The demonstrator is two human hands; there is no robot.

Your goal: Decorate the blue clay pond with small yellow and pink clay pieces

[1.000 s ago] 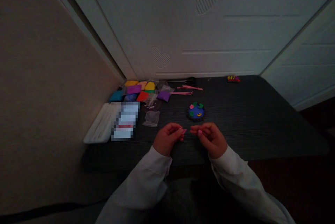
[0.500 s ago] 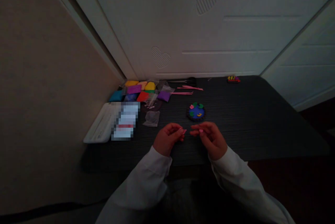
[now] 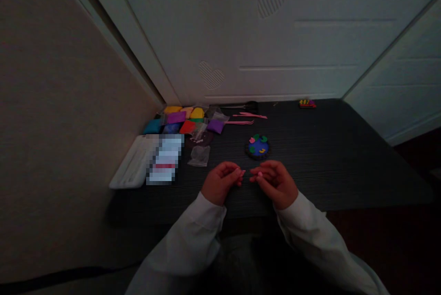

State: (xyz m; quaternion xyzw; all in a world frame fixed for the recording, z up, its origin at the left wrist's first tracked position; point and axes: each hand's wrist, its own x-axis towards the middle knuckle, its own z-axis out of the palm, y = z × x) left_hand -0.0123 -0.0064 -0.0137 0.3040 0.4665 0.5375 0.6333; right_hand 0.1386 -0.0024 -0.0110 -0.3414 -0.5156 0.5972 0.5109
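Head view: left hand pinches pink scrap; right hand, at its 3 o'clock, pinches pink dot. Disc at 12 o'clock. Pink pieces likely light, soft, dent-prone: grip edges lightly.

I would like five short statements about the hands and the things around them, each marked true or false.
1. The left hand holds a small pink piece. True.
2. The left hand touches the right hand. False: a gap separates them.
3. Pink tools lie farther from the hands than the blue disc does. True.
4. The red packet lies right of the blue disc. False: it lies left of it.
5. Green pieces sit on the blue disc. True.
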